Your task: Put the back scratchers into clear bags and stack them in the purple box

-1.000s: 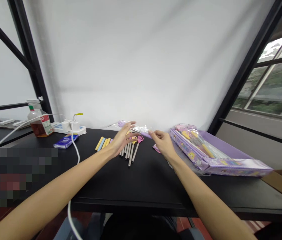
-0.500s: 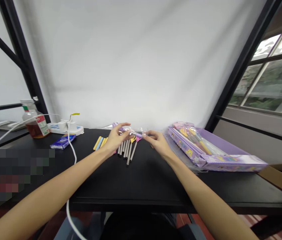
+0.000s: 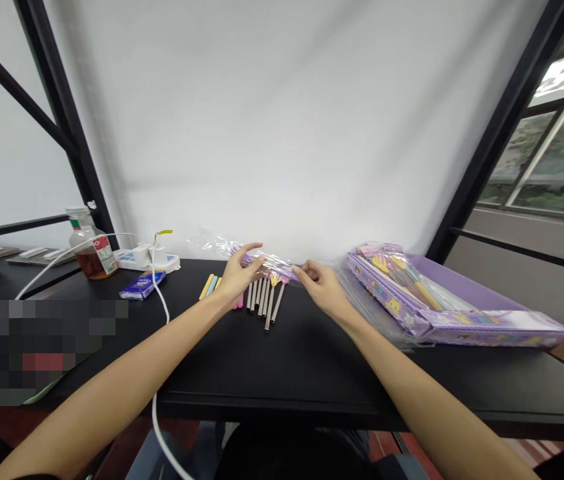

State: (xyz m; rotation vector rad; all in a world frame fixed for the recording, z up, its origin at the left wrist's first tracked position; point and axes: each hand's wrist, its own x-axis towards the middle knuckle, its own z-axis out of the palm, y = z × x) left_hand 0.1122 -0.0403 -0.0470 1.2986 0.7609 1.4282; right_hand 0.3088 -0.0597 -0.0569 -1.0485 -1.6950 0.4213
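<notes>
Between my two hands stretches a clear plastic wrapper (image 3: pixel 219 245) with a purple back scratcher (image 3: pixel 288 273) in it, held level just above the table. My left hand (image 3: pixel 237 275) pinches its left part, thumb and fingers closed on it. At the other end, the thumb and fingers of my right hand (image 3: pixel 323 285) are closed on the purple tip. Below lie several metal-rod back scratchers (image 3: pixel 268 308) with small yellow and pink hand-shaped heads, side by side. Yellow and blue handles (image 3: pixel 211 285) lie left of them, partly hidden by my left hand.
To the right stands an open purple box (image 3: pixel 497 328) with wrapped back scratchers (image 3: pixel 405 277); loose clear plastic lies beside it. On the left are a blue packet (image 3: pixel 142 285), a white power strip (image 3: pixel 147 257), a bottle (image 3: pixel 93 250) and a white cable (image 3: pixel 162 303) crossing the table.
The wrapper is now spread out further to the left past my left hand. Both hands keep their hold, and the camera view has turned slightly left.
</notes>
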